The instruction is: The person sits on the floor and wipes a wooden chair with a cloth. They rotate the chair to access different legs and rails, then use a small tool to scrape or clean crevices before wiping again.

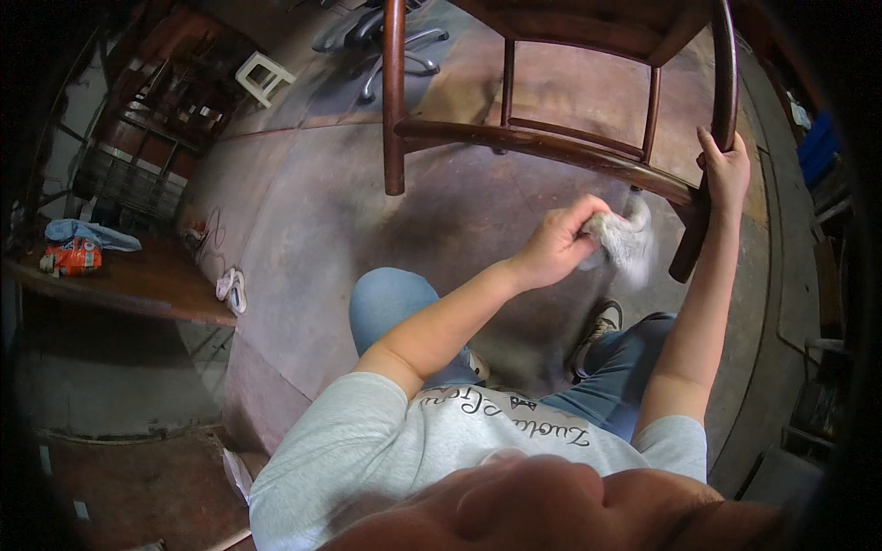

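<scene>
My left hand [557,242] is closed on a crumpled white cloth [623,244], whose loose end is blurred. It is just below the curved stretcher [551,148] of a dark reddish-brown wooden chair [394,89]; I cannot tell whether the cloth touches the wood. At the right, my right hand [727,169] is wrapped around one of the chair's legs [723,82], near where the stretcher joins it. The chair appears tilted, with its leg ends towards me. Its upper part is cut off by the picture's edge.
On the left, a wooden bench [158,286] bears an orange packet [74,256] and a light blue cloth [93,233]. Pink shoes [233,289] lie beside it. A white plastic stool [265,77] and a wheeled office-chair base [406,62] are further off. Assorted items line the right edge.
</scene>
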`<control>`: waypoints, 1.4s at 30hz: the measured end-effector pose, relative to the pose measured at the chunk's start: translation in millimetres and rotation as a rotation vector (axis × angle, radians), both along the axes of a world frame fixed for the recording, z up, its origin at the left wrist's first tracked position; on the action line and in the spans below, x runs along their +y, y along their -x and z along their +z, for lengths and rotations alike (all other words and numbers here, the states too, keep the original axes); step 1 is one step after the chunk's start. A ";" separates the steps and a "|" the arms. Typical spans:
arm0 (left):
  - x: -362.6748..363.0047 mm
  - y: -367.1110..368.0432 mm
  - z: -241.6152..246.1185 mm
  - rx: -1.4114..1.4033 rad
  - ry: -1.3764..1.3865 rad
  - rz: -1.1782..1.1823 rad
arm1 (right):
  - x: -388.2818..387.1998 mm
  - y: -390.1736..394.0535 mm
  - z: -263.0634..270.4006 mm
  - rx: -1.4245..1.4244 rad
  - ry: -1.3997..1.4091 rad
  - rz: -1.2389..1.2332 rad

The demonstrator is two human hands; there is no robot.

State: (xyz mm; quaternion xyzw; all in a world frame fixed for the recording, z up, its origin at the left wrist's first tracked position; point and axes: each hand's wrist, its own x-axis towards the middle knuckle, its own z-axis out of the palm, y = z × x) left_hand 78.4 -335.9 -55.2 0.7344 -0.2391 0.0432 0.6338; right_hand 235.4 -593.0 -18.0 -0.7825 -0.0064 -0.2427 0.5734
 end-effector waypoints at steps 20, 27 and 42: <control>15.2 -39.5 3.2 -0.552 -0.434 0.664 | 2.3 -0.1 -0.4 0.021 -0.002 -0.039; 8.2 -40.4 2.6 -0.778 -0.685 0.418 | 1.6 2.7 1.5 0.023 0.015 -0.014; 97.3 -45.6 -54.3 -0.322 0.004 1.076 | 4.2 1.2 1.9 -0.005 -0.014 -0.010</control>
